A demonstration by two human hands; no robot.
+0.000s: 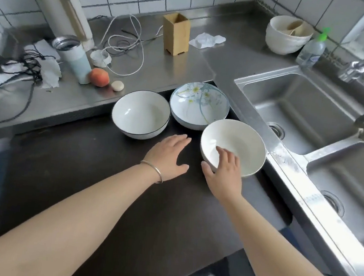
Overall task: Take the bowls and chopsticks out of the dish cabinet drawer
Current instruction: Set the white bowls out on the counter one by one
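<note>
**Three bowls out on the dark surface, right hand gripping the nearest**

Head view: three bowls are sitting on the dark surface (103, 185) in front of you. The black-rimmed bowl (141, 114) is lying to the left, the flower-patterned bowl (199, 105) behind it and to the right, and the plain white bowl (233, 147) nearest the sink (302, 110). Your right hand (223, 174) is pinching the white bowl's near rim, fingers inside and thumb outside. Your left hand (169, 157), wearing a bangle (153, 171), is hovering flat with fingers spread and holding nothing. No chopsticks are showing; the wooden holder (176, 34) on the steel counter (184, 70) is looking empty from here, and the drawer itself cannot be made out with certainty.

Risks, as judged: you are holding the white bowl by one edge only, so it could be tipping or slipping on a lift. It is also sitting just beside the flowered bowl and the sink edge, so a sideways move could be knocking ceramic against either.

Writing: the soap bottle (311, 50) is carrying a label, but it is too blurred to read. Nothing else legible is showing.
</note>
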